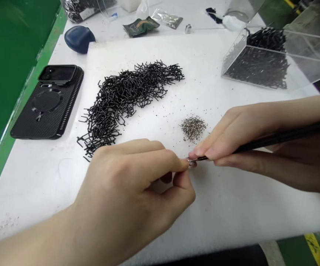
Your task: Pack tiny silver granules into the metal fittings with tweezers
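Note:
My left hand (pixel 137 184) is closed in a pinch, with a small shiny piece (pixel 192 163) at its fingertips; the fingers partly cover it. Black tweezers (pixel 282 138) lie in the grip of my right hand (pixel 240 136), their thin tip against the shiny piece. Just beyond the fingertips is a little heap of tiny metal parts (pixel 193 128), too small to name. A long curved pile of short bent black pieces (pixel 132 88) spreads behind my left hand on a white foam sheet (pixel 160 236).
At the left lies a black phone or phone case (pixel 47 103), near a dark blue rounded object (pixel 79 38). A clear box (pixel 256 66) of black pieces stands at the back right. Small packets (pixel 141 26) and a filled bag (pixel 79 9) sit along the back.

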Demonstrator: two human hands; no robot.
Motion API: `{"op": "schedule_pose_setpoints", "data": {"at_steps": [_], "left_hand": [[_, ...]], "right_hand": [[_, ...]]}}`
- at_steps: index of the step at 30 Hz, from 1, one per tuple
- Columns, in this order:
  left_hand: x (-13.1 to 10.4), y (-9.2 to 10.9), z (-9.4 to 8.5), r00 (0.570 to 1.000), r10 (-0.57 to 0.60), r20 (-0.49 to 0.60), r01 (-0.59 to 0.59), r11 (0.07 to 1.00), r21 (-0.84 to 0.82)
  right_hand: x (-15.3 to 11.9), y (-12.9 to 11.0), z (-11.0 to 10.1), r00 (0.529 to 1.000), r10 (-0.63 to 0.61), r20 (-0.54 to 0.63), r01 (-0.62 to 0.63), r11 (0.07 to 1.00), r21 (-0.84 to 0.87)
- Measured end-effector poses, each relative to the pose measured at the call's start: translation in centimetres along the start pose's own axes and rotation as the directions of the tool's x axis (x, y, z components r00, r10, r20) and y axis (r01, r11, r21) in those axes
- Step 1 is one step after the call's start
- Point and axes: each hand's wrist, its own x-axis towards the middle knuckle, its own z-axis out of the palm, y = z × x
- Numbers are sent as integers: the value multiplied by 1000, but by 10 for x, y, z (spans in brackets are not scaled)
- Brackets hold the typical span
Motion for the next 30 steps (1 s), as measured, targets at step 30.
{"op": "schedule_pose_setpoints", "data": {"at_steps": [30], "left_hand": [[2, -2, 2, 1000, 18, -9, -18, 1000, 26]], "right_hand": [[-1, 2, -4, 999, -20, 47, 21, 1000, -3]]}}
